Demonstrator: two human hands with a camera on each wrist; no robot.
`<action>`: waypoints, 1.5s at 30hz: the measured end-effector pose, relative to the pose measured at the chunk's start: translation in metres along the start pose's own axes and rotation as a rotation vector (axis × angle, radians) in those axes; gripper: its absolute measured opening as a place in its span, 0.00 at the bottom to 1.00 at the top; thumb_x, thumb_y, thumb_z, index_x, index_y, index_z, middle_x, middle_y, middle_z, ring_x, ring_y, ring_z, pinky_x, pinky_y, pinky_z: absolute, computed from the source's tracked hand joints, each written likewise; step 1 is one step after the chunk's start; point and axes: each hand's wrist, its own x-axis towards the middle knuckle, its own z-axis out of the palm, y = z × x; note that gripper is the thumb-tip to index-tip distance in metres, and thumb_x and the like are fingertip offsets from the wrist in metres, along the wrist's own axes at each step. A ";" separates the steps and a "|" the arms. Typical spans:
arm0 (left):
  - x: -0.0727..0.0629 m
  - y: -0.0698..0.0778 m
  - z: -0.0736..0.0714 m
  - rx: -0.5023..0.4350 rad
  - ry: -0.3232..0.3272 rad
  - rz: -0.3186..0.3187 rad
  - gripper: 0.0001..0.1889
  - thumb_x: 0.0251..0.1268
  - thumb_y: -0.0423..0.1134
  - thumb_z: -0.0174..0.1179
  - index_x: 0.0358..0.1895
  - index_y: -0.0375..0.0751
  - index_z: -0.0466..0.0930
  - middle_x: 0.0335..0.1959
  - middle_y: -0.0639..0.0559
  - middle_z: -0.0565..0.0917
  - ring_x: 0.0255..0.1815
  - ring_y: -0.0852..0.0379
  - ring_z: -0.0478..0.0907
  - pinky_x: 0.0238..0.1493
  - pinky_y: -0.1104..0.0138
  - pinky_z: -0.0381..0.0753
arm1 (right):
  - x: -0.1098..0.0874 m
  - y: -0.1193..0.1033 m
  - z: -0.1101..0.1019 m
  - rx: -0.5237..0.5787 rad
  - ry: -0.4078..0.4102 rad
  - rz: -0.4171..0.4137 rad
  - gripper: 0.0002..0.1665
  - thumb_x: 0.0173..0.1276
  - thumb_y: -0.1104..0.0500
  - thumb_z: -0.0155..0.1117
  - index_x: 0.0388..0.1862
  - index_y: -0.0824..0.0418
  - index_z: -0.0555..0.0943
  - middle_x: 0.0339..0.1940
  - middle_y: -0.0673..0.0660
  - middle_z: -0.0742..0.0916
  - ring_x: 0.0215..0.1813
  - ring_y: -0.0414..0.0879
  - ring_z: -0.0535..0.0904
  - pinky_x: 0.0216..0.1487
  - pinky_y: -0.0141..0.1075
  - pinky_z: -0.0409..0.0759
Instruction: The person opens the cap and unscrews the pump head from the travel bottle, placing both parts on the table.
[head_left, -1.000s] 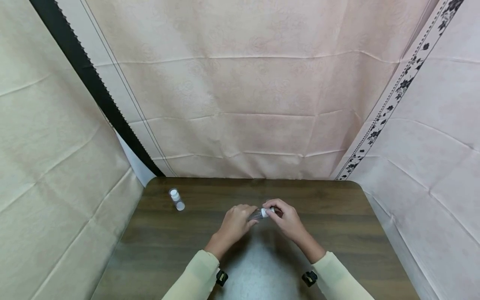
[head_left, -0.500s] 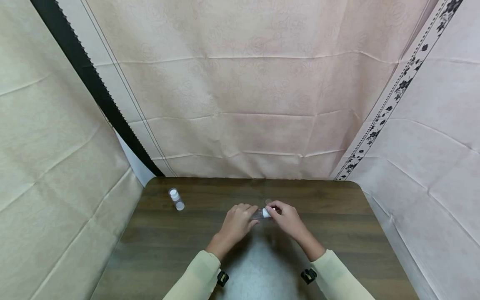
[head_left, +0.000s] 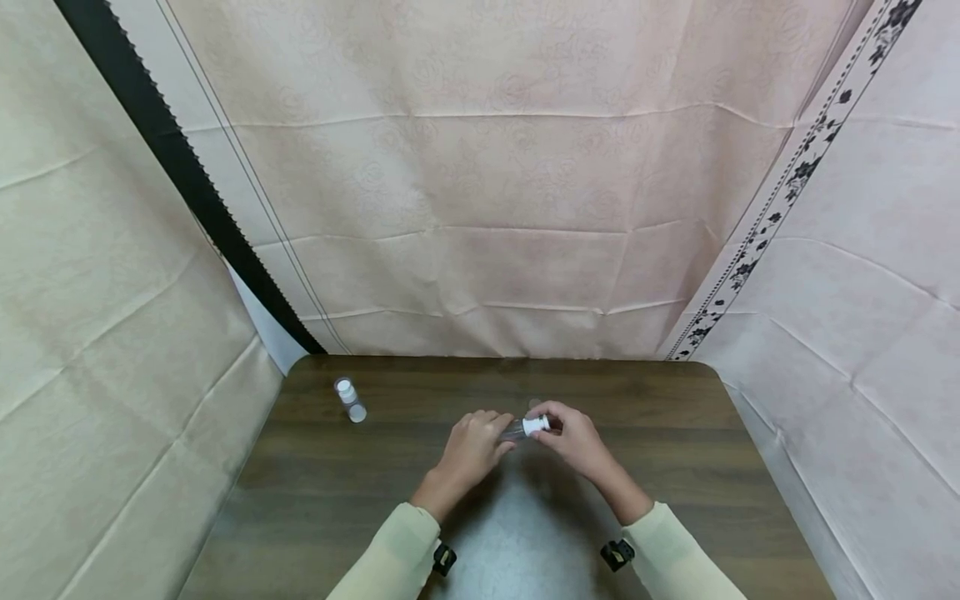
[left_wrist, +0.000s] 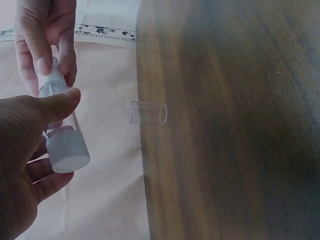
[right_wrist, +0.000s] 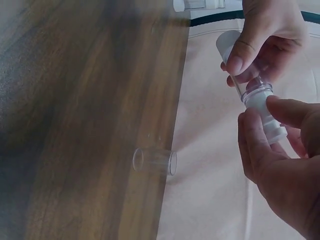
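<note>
The left hand [head_left: 468, 450] is gripping a clear bottle [head_left: 517, 429] and the right hand [head_left: 573, 437] is pinching its white top [head_left: 537, 426], the fingers of both spanning only its width; the top is pointing toward three o'clock in the head view, with a clear cylinder [left_wrist: 148, 113] standing on the worktop [head_left: 712, 467] at twelve and a second bottle [head_left: 351, 400] standing at nine

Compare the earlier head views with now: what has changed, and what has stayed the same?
The right hand has shifted its fingers on the white top, exposing more of it. A clear cylinder, not seen at first, now shows faintly beyond. Nothing was newly gripped or released: the left hand still grips its bottle, and the other bottle stays at far left.
</note>
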 end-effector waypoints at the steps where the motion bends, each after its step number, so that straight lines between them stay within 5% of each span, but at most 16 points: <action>1: -0.001 0.000 0.000 0.002 -0.001 0.000 0.22 0.58 0.49 0.77 0.53 0.43 0.87 0.43 0.51 0.90 0.42 0.54 0.87 0.45 0.60 0.86 | 0.000 0.000 0.001 0.005 0.009 -0.001 0.12 0.68 0.65 0.73 0.48 0.54 0.86 0.53 0.56 0.88 0.51 0.50 0.85 0.51 0.40 0.87; 8: -0.002 0.001 0.004 -0.003 -0.013 -0.012 0.22 0.60 0.52 0.75 0.53 0.44 0.87 0.44 0.52 0.90 0.42 0.56 0.87 0.46 0.61 0.86 | -0.002 -0.002 0.007 0.105 0.075 0.029 0.03 0.74 0.62 0.67 0.44 0.56 0.84 0.47 0.56 0.88 0.45 0.50 0.84 0.43 0.32 0.83; 15: -0.003 0.004 0.003 -0.003 -0.023 -0.023 0.22 0.61 0.53 0.74 0.53 0.44 0.87 0.43 0.52 0.90 0.41 0.56 0.86 0.46 0.62 0.86 | -0.001 -0.001 0.011 0.113 0.139 0.082 0.14 0.73 0.63 0.68 0.55 0.59 0.81 0.53 0.59 0.88 0.47 0.49 0.85 0.45 0.34 0.84; 23: -0.003 0.004 0.004 0.008 -0.021 -0.029 0.23 0.60 0.53 0.74 0.54 0.44 0.87 0.44 0.51 0.90 0.42 0.56 0.86 0.46 0.62 0.86 | 0.002 0.001 0.003 0.097 0.009 0.201 0.12 0.76 0.56 0.66 0.50 0.63 0.84 0.38 0.59 0.89 0.37 0.52 0.88 0.40 0.47 0.89; 32: -0.001 0.003 0.005 -0.018 -0.017 -0.035 0.22 0.59 0.50 0.76 0.52 0.43 0.87 0.43 0.50 0.90 0.41 0.55 0.87 0.45 0.61 0.87 | 0.001 0.002 -0.004 0.101 -0.033 0.101 0.10 0.72 0.64 0.69 0.51 0.59 0.84 0.53 0.61 0.87 0.48 0.49 0.85 0.44 0.36 0.86; 39: 0.004 0.005 0.003 -0.007 -0.012 -0.030 0.22 0.60 0.51 0.75 0.53 0.43 0.86 0.42 0.51 0.90 0.40 0.56 0.86 0.45 0.62 0.86 | 0.005 0.003 -0.003 0.159 0.043 0.037 0.13 0.74 0.62 0.67 0.54 0.63 0.82 0.53 0.62 0.87 0.50 0.51 0.82 0.49 0.33 0.80; 45: 0.005 0.007 0.002 0.016 0.023 -0.023 0.22 0.59 0.50 0.76 0.53 0.43 0.86 0.42 0.51 0.90 0.40 0.55 0.86 0.45 0.62 0.86 | 0.007 0.001 0.001 0.148 0.118 0.134 0.25 0.72 0.57 0.70 0.64 0.64 0.76 0.58 0.64 0.86 0.56 0.56 0.84 0.48 0.34 0.82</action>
